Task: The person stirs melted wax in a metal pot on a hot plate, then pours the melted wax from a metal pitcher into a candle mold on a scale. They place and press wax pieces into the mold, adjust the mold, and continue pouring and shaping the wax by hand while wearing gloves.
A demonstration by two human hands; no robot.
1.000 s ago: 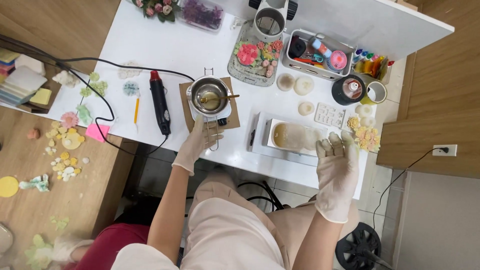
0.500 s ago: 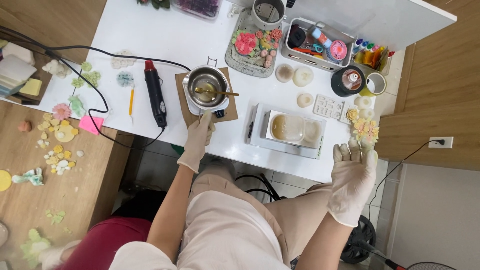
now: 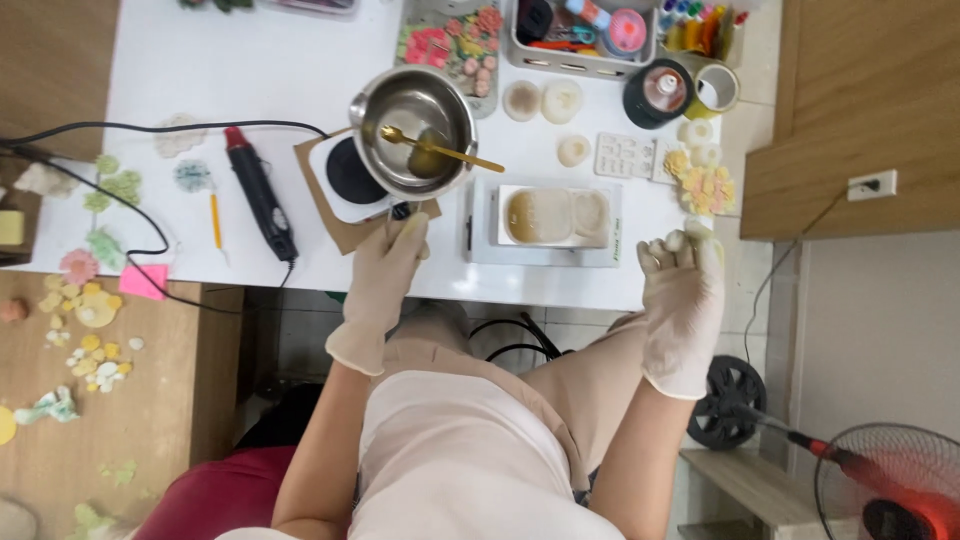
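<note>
White table [image 3: 300, 70] fills the upper frame; brown floor at 9 o'clock strewn with small flower pieces [image 3: 85, 330]. Fan [image 3: 885, 485] at 5 o'clock. Steel pot [image 3: 415, 130] sits above centre, overhanging a small hot plate [image 3: 345, 180] on a brown mat; gold spoon [image 3: 440, 150] lies in it, handle out toward 4 o'clock. At 3 o'clock of the pot, scale [image 3: 545, 220] with a pale mould [image 3: 555, 215] on top. Black heat gun [image 3: 260, 195] at 9 o'clock of the pot, cable trailing left. Left hand [image 3: 385, 275], gloved, fingers curled around the pot's handle at its 6 o'clock; grip itself partly hidden. Right hand [image 3: 685, 285], gloved, at table edge, 3 o'clock of the scale, fingers bent together, a small pale piece at the fingertips; cannot tell if pinched. Yellow flowers [image 3: 705, 185] just above it.
</note>
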